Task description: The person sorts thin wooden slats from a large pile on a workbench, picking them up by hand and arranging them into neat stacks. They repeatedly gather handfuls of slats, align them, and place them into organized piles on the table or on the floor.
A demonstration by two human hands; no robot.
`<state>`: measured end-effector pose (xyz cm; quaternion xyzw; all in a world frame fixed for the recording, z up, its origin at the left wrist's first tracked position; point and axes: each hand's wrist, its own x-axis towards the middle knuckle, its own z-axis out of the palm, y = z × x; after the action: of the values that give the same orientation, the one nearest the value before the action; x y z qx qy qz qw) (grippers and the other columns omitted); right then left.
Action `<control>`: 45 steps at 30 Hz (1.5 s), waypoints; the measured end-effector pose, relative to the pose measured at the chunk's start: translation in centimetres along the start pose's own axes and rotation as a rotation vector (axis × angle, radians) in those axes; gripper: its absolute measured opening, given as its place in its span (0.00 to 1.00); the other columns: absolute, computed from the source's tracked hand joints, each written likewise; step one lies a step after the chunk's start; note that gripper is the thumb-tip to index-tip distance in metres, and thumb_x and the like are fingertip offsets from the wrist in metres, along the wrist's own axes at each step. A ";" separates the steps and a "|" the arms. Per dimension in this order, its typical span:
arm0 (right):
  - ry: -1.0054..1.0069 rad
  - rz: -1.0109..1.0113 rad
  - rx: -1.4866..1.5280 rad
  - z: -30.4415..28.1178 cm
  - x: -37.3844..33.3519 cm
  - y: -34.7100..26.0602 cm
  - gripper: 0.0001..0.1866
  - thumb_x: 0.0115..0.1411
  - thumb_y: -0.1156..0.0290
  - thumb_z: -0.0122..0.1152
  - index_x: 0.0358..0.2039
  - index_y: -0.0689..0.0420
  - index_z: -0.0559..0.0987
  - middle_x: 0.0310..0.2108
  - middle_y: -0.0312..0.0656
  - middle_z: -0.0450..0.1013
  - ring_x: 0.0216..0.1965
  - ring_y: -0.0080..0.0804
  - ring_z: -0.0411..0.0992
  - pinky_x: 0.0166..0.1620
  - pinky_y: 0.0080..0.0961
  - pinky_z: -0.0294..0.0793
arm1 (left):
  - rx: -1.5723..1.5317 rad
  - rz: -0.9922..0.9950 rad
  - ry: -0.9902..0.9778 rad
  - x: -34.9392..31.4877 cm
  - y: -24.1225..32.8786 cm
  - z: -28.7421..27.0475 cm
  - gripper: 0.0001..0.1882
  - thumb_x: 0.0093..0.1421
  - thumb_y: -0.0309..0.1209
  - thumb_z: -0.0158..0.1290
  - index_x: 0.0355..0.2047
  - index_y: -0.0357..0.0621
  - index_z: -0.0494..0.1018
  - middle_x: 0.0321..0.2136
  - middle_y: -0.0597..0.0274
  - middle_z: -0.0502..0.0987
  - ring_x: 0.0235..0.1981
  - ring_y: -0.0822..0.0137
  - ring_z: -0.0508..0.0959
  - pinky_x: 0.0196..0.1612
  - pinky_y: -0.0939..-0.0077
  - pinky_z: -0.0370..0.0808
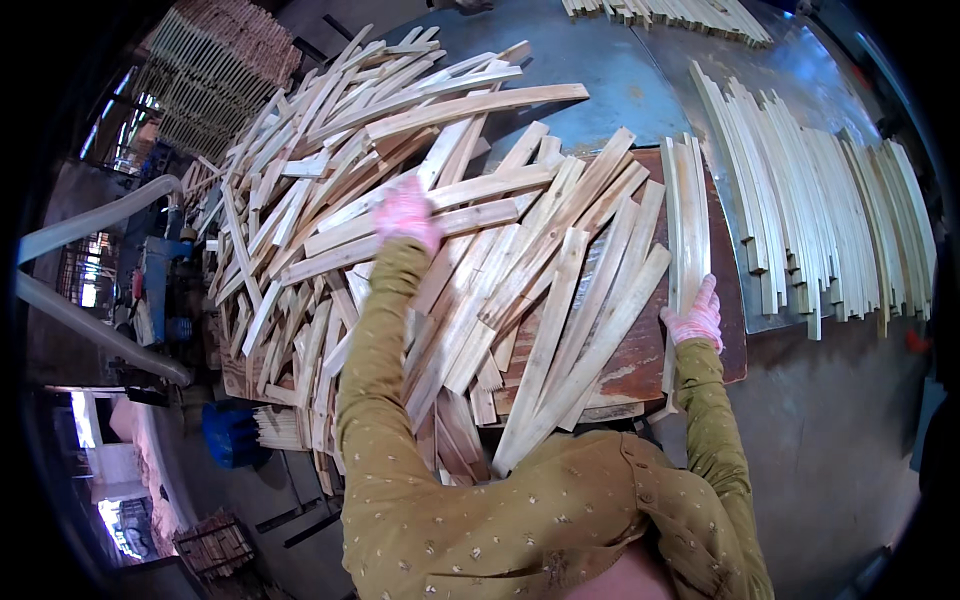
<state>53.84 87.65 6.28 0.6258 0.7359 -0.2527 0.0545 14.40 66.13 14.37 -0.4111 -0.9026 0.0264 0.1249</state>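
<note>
A large jumbled heap of pale wooden slats [470,290] covers the left and middle of the table. My left hand [405,212], in a pink patterned glove, reaches over the heap and lies against slats near its middle; its fingers are smeared, so their grip is unclear. At the table's right side, my right hand [694,320], gloved alike, is closed around the near end of a few slats [688,220] lying side by side, pointing away from me. Their near ends are partly hidden by the hand.
Aligned rows of slats [815,210] lie on a metal surface [735,275] at the right, with more slats [680,15] at the far edge. Stacked wood [215,80] stands far left, near a blue machine [160,290] with grey hoses [100,220]. A blue container [232,435] sits lower left.
</note>
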 end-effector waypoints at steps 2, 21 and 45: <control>-0.039 0.025 -0.022 -0.4 -0.5 -0.6 0.58 0.48 0.59 0.69 0.69 0.45 0.37 0.66 0.48 0.51 0.63 0.49 0.58 0.61 0.46 0.63 | 0.254 -0.042 -0.238 0.6 -6.1 -1.8 0.52 0.43 0.50 0.63 0.64 0.42 0.54 0.62 0.46 0.61 0.62 0.49 0.63 0.63 0.40 0.51; -0.014 -0.044 0.108 -2.0 0.5 0.6 0.51 0.43 0.54 0.71 0.63 0.54 0.53 0.56 0.56 0.63 0.60 0.52 0.61 0.60 0.40 0.64 | -2.560 -0.156 -1.134 -6.2 9.3 -7.9 0.41 0.46 0.41 0.59 0.58 0.36 0.60 0.43 0.46 0.71 0.41 0.51 0.74 0.49 0.45 0.72; 0.062 -0.312 0.057 -4.5 -5.6 6.8 0.39 0.53 0.48 0.64 0.59 0.59 0.66 0.54 0.53 0.67 0.55 0.48 0.67 0.55 0.37 0.68 | -2.108 -0.651 -0.694 -8.6 29.5 0.9 0.13 0.55 0.29 0.58 0.34 0.31 0.71 0.25 0.54 0.74 0.22 0.61 0.77 0.22 0.65 0.79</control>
<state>62.48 85.27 10.35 0.5126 0.8181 -0.2594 -0.0257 41.30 79.23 7.31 -0.0298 -0.5255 -0.6617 -0.5340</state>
